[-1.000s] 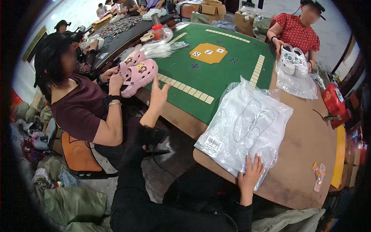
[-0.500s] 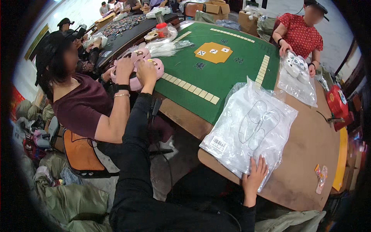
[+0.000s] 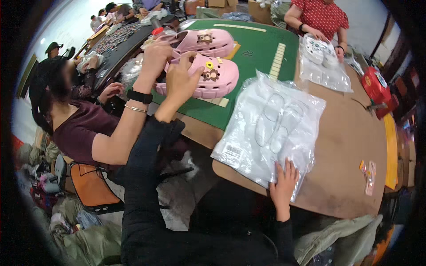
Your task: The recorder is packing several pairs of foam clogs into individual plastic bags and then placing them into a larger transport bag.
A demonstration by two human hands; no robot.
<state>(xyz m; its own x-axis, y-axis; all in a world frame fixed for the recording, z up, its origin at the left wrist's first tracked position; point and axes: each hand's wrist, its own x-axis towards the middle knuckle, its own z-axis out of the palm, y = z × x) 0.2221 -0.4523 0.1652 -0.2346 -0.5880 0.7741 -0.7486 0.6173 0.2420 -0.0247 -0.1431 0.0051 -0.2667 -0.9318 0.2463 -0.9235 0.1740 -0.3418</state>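
A pair of pink clogs (image 3: pixel 216 80) with bear charms and a yellow flower charm is lifted over the green mat, toes to the right. My left hand (image 3: pixel 183 84) curls its fingers around the heel end of the nearer clog. A co-worker's hand (image 3: pixel 155 57), with a black wristband and a bracelet, is at the heels of the pair too. At the front edge of the table, my right hand (image 3: pixel 285 184) rests on a clear plastic bag (image 3: pixel 248 128), fingers extended. The bag lies flat, with shoe outlines and a barcode label on it.
Rows of pale tiles (image 3: pixel 277 60) line the green mat (image 3: pixel 257 48) on the brown table (image 3: pixel 341 146). Across it, a person in red handles white clogs (image 3: pixel 317 53) on a plastic bag. A red tool (image 3: pixel 376 86) and a small packet (image 3: pixel 369 177) lie right. An orange chair (image 3: pixel 95 186) stands left.
The pink clogs have moved right and up toward me, with my left hand and the co-worker's hand on them. The view has shifted; my right hand stays on the plastic bag.
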